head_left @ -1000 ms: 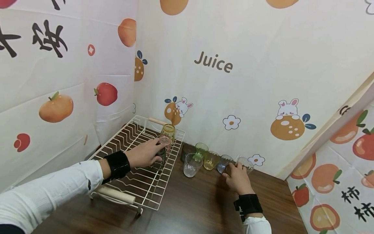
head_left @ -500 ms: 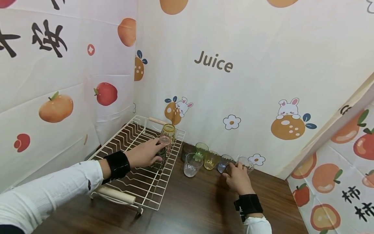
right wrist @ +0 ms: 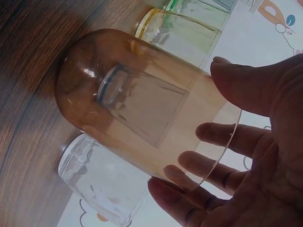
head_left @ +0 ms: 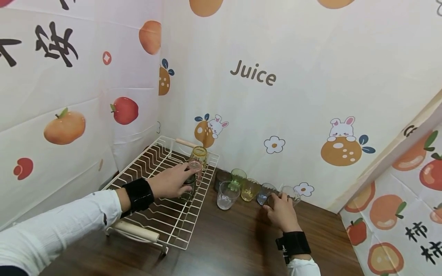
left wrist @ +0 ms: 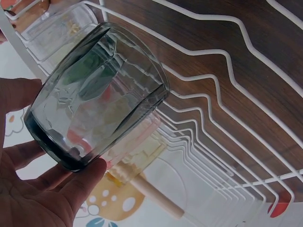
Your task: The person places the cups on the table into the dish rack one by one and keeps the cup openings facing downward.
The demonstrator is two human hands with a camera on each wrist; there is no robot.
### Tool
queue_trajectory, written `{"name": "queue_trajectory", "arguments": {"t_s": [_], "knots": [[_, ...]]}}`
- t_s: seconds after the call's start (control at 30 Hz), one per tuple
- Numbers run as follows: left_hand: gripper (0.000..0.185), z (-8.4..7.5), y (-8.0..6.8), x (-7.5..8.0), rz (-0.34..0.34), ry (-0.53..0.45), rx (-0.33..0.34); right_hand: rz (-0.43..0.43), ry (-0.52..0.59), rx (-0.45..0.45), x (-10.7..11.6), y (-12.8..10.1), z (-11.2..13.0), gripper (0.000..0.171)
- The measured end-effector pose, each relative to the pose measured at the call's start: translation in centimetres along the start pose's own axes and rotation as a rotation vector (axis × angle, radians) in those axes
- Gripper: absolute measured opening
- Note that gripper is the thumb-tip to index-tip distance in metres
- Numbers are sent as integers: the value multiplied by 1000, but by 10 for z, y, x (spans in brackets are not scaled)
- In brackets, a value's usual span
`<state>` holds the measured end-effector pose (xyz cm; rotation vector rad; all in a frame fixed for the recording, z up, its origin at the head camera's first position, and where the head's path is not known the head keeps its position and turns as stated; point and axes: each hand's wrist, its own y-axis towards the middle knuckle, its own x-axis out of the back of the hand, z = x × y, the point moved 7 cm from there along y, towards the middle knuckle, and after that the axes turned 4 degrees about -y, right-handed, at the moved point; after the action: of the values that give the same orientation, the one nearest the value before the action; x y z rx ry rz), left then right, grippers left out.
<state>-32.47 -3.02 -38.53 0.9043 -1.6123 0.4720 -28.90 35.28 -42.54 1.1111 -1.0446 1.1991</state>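
Our left hand (head_left: 170, 183) clamps grey glass (left wrist: 97, 94) mouth-down over rack (head_left: 162, 214); right hand (head_left: 282, 211) fingers curl round amber glass (right wrist: 142, 106), upright on table (head_left: 228, 241).

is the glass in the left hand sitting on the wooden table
No, the left hand holds the grey glass over the white wire rack, not on the table.
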Motion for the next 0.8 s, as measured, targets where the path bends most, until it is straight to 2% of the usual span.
{"name": "queue_trajectory", "arguments": {"t_s": [0.1,0.37,0.8], "knots": [[66,1,-1,0,15,3,10,-7,13,3,-1,0,1,63],[68,2,1,0,-21,-32,-4,-48,41,-23,-6,-1,-7,64],[66,2,-1,10,-57,-1,10,-99,71,-29,-10,-4,-5,65]]}}
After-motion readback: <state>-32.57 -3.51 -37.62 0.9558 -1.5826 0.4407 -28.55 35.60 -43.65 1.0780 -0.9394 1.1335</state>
